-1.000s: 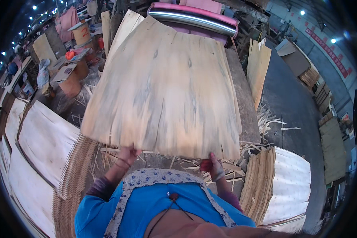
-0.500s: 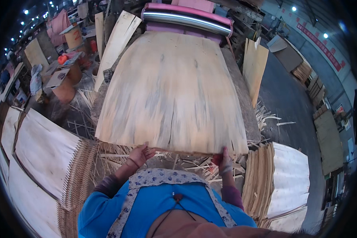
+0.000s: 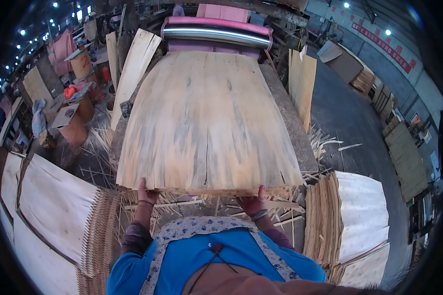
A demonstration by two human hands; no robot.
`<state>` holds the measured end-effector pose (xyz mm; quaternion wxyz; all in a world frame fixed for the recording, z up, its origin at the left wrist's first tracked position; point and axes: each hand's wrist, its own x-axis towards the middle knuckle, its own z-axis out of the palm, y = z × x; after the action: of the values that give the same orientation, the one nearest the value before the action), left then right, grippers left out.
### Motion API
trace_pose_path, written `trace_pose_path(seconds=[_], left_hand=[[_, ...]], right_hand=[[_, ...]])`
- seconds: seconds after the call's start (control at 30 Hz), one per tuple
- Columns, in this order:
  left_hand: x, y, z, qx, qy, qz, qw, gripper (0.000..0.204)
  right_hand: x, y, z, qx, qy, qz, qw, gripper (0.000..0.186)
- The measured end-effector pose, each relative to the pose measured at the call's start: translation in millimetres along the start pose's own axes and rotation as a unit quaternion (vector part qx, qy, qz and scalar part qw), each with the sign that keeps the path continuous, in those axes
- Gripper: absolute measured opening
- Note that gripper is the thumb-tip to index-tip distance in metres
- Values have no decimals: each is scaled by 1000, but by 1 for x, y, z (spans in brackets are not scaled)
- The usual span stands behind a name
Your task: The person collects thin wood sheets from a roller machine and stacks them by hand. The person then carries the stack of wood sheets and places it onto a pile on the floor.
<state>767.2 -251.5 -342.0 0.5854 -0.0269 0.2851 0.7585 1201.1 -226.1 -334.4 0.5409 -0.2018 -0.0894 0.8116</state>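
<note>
A pale wood veneer sheet [image 3: 206, 113] with grey streaks and a long crack lies on a stack on a grey table [image 3: 295, 147], in front of a pink and steel roller [image 3: 216, 32]. My left hand [image 3: 147, 191] grips the near edge of the stack at the left, thumb up and fingers partly hidden beneath. My right hand [image 3: 253, 199] grips the same edge toward the right, its thumb against the edge and its other fingers partly hidden.
Veneer stacks stand at my lower left [image 3: 54, 206] and lower right [image 3: 359, 211]. Narrow boards [image 3: 133, 73] lean beside the table. Loose wood scraps [image 3: 216, 209] lie below the near edge. Orange drums [image 3: 76, 128] stand at left, and a dark aisle runs along the right.
The sheet has gone from raised and shifting to lying squarely on the stack. My left hand has moved left along the near edge, and my right hand has shifted slightly left.
</note>
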Motion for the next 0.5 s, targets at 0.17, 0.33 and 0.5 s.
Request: trace_pose_path(seconds=[0.17,0.33,0.5], left_hand=[[0,21,41,120,-3,80,990,30],[-120,-19,148,170,-57,110,978,29],[-126,-48,107,219,-24,74,973,32]], right_hand=[[16,-23,-11,0,-6,-59,998,53],[-10,-122,16,-93,62,-168,979,22],[-14,-96,-43,-58,-1,-212,975,12]])
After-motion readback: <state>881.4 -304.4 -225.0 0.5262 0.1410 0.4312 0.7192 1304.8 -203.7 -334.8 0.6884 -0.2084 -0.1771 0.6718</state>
